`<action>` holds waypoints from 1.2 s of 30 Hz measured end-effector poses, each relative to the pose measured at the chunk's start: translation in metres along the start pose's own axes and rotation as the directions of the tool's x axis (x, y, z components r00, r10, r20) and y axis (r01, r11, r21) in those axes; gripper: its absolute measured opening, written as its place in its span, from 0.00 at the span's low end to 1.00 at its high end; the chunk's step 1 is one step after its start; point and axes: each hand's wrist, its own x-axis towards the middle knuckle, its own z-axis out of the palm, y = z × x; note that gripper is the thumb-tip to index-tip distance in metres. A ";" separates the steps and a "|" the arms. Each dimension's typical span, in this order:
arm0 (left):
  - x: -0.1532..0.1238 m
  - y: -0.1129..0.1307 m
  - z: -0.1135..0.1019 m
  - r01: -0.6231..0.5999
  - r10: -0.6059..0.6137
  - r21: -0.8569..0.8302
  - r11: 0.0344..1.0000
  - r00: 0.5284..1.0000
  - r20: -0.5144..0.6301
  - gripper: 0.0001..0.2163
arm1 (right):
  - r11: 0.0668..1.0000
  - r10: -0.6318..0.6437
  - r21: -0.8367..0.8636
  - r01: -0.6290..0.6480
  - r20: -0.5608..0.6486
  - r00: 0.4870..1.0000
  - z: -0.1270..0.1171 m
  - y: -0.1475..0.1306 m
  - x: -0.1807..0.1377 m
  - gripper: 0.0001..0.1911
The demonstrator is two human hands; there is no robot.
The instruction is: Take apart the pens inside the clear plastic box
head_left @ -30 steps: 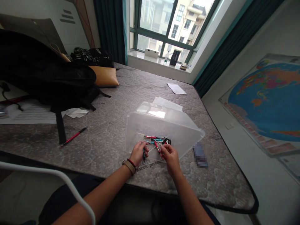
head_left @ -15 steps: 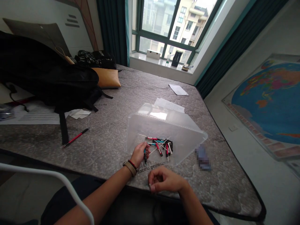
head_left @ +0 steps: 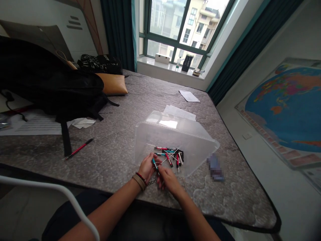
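A teal-and-black pen [head_left: 154,163] slants between my two hands, in front of the clear plastic bin [head_left: 205,147]. My left hand [head_left: 147,167] is closed round its upper part. At the lower end, the fingers of my right hand [head_left: 168,179] are closed on the black part; some of those fingertips are hidden. Just beyond my hands a loose heap of pen parts [head_left: 173,156], in red, teal, black and white, with thin white sticks, lies inside the bin. The bin seems to rest on its side.
On the grey mattress [head_left: 140,110] a red-and-black pen [head_left: 79,148] lies at left, near a black backpack [head_left: 50,83] and a tan pouch [head_left: 114,83]. White papers [head_left: 179,112] are behind the bin. A blurred bluish thing [head_left: 215,168] lies right of it.
My right hand has moved up and forward from the mattress edge to the pen and closed on its lower end. The left hand still holds the pen, now turned with more teal showing.
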 end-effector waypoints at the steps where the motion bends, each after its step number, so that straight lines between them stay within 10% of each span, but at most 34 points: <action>1: 0.000 -0.001 0.000 -0.007 0.007 -0.004 1.000 1.000 -0.010 0.13 | 0.998 0.033 0.047 -0.034 0.033 0.999 0.005 0.000 -0.002 0.28; 7: 0.006 0.001 -0.001 -0.137 0.120 0.323 0.936 0.990 0.072 0.19 | 0.984 0.001 0.176 -0.002 0.005 1.000 0.005 -0.007 -0.005 0.23; 10: 0.011 -0.002 -0.005 -0.288 0.272 0.591 0.753 0.955 0.119 0.18 | 0.989 -0.138 0.022 0.146 -0.209 0.968 -0.012 -0.012 -0.002 0.22; 13: 0.014 -0.014 -0.008 -0.265 0.176 0.694 0.670 0.964 0.199 0.19 | 0.946 -0.311 -0.190 0.262 -0.311 0.898 -0.023 -0.016 -0.002 0.18; 22: 0.010 -0.033 -0.003 0.177 -0.267 0.427 0.887 0.950 0.159 0.26 | 0.928 -0.370 -0.147 0.342 -0.267 0.890 -0.017 -0.020 -0.009 0.17; 32: 0.009 -0.011 -0.001 0.236 -0.240 0.109 0.966 0.970 0.031 0.03 | 0.924 -0.198 0.211 0.317 -0.447 0.872 -0.034 -0.023 -0.004 0.17; 36: 0.005 0.005 0.001 0.151 -0.163 0.113 0.982 0.981 0.108 0.11 | 0.935 -0.216 0.169 0.313 -0.428 0.878 -0.034 -0.019 -0.004 0.17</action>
